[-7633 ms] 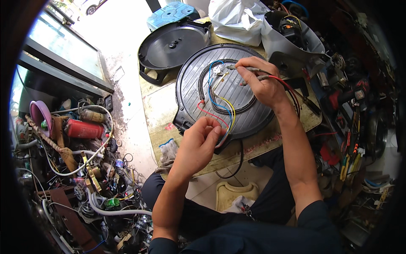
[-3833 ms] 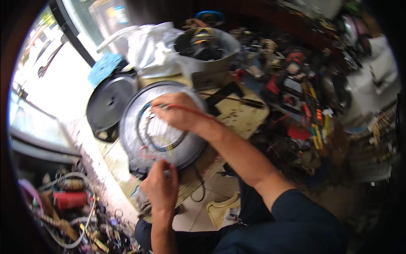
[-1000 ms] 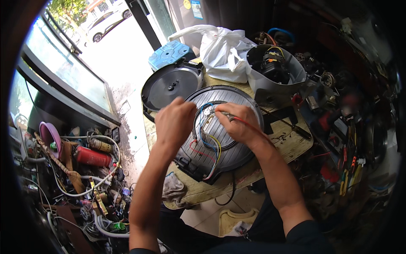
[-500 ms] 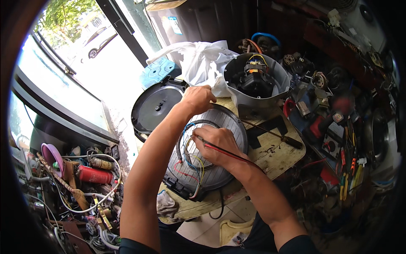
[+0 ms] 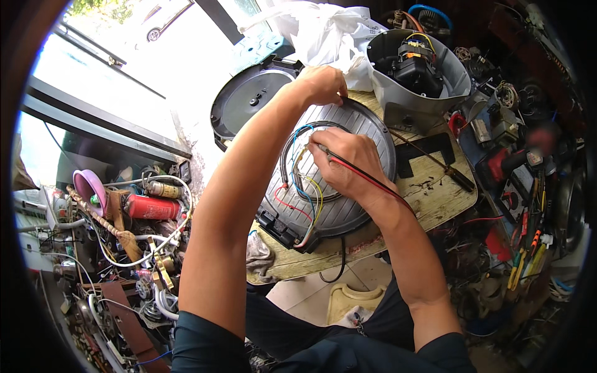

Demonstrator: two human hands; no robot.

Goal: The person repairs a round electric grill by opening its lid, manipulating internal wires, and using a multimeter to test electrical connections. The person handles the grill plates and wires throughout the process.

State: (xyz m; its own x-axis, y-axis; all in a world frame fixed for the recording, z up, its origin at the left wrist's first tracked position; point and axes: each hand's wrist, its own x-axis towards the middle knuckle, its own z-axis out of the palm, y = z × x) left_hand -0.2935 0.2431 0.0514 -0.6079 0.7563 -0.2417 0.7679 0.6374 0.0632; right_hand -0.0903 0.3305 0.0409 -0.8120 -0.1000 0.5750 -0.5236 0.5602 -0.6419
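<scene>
On a worn wooden board rests a round ribbed metal pan body (image 5: 367,127), underside up, with a dark heating ring (image 5: 283,156) and red, blue and yellow-green wires (image 5: 318,194). My left hand (image 5: 323,85) grips its far rim, the thumb and fingers bent over the edge. My right hand (image 5: 351,163) is closed round red and black test probes (image 5: 373,178), whose leads run back along my forearm. The probe tips are by the wires inside the ring; whether they touch cannot be made out. Beside my left arm lies a round black lid (image 5: 239,102).
A grey appliance housing with a motor (image 5: 420,74) stands behind, beside a white plastic bag (image 5: 333,37). A screwdriver (image 5: 457,178) lies on the wooden board (image 5: 435,208). Tools and parts crowd the right; a red cylinder (image 5: 151,207), hoses and scrap fill the left.
The view has shifted, so the board and everything on it sit higher and further right. Both hands keep nearly the same places on the pan body.
</scene>
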